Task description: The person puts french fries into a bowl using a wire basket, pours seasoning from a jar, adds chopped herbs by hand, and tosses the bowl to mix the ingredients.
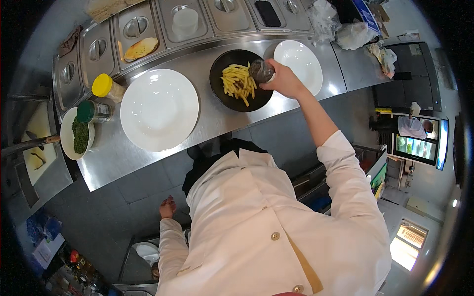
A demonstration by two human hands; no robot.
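Observation:
My right hand (284, 79) grips a clear jar with dark contents (261, 71), tilted over a round black dish (227, 100). Pale French fries (237, 82) are heaped in the dish, with dark specks on their middle. A white plate (301, 63) lies just beyond my right wrist, and a larger white plate (159, 111) sits left of the black dish. My left hand (167, 208) hangs low at my side, away from the counter. Its fingers look curled, but it is too small to tell whether they are closed; no object shows in it.
Along the back of the steel counter (218, 124) runs a row of lidded steel pans (218, 18). At its left end stand a yellow-lidded jar (107, 87), a green-lidded jar (94, 111) and a white bowl of chopped herbs (77, 135). Another person (409, 127) is far right.

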